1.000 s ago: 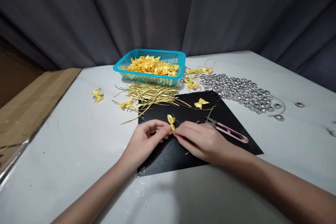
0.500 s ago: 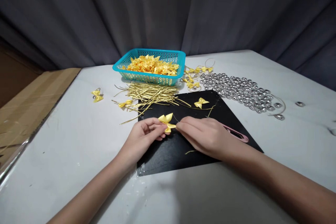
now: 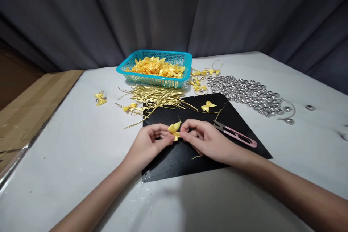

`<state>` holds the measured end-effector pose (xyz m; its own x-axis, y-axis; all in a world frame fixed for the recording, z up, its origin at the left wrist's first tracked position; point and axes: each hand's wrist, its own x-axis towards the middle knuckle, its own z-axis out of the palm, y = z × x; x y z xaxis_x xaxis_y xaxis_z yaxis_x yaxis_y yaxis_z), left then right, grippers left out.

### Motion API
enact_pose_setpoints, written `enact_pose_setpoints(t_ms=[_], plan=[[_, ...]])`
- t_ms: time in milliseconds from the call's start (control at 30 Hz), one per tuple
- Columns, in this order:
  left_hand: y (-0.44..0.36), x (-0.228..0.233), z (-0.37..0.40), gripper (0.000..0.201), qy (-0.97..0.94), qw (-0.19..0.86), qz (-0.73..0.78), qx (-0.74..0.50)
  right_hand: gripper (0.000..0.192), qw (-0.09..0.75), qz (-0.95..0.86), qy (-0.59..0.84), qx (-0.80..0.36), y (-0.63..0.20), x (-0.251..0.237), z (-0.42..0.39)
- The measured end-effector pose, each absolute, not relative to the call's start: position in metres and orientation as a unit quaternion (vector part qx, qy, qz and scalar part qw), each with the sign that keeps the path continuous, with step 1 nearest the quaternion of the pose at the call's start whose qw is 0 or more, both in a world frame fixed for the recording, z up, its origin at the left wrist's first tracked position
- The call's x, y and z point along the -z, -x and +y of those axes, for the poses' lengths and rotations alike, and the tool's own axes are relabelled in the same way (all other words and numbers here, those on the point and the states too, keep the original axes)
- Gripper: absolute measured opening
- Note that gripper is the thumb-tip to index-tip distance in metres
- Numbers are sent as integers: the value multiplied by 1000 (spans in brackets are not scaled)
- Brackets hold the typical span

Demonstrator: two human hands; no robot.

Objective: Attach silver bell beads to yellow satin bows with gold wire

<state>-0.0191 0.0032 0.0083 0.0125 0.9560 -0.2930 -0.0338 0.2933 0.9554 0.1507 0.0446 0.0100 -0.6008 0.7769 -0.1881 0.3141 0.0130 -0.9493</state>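
— Both hands are pinching one small thing now. With my left hand (image 3: pixel 148 144) and my right hand (image 3: pixel 206 139) I am holding a yellow ribbon bow (image 3: pixel 174 130) between the fingertips, so each grip is narrow and is closing on the bow.

— Where are you holding it?

— I am holding it just above the black mat (image 3: pixel 239 123), near the front part of it. A thin gold wire is sticking up from the bow, I think, but it is too fine to tell well.

— What is lying around your hands?

— Pink thread snips (image 3: pixel 236 135) are lying on the mat just beside my right hand. Another yellow bow (image 3: pixel 208 106) is resting farther back on the same mat. Behind it, a heap of gold wire ties (image 3: pixel 154 98) is spreading over the white desk (image 3: pixel 81 145), and a teal basket (image 3: pixel 154 79) full of yellow bows is standing behind the heap. To the right, many silver beads (image 3: pixel 244 92) are lying together. Far left, one more bow with a bead (image 3: pixel 100 98) is lying alone.
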Motion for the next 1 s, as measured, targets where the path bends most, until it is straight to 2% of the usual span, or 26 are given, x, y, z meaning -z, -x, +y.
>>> enact_pose_setpoints(t_ms=[167, 300, 433, 533, 767, 1000], plan=[[25, -11, 4, 11, -388, 613, 542, -424, 17, 188, -687, 400, -577, -152, -12, 46], [25, -12, 3, 8, -407, 600, 546, -421, 24, 148, -668, 406, -606, -154, -14, 49], [23, -13, 2, 4, -464, 587, 532, -395, 39, 195, -649, 380, -629, -155, -15, 50], [23, -11, 1, 5, -512, 566, 526, -376, 30, 189, -645, 380, -636, -153, -14, 49], [20, -3, 1, 12, -511, 534, 555, -382, 37, 196, -584, 425, -663, -151, -13, 49], [19, -6, 0, 15, -545, 500, 574, -351, 30, 160, -593, 452, -647, -152, -17, 51]])
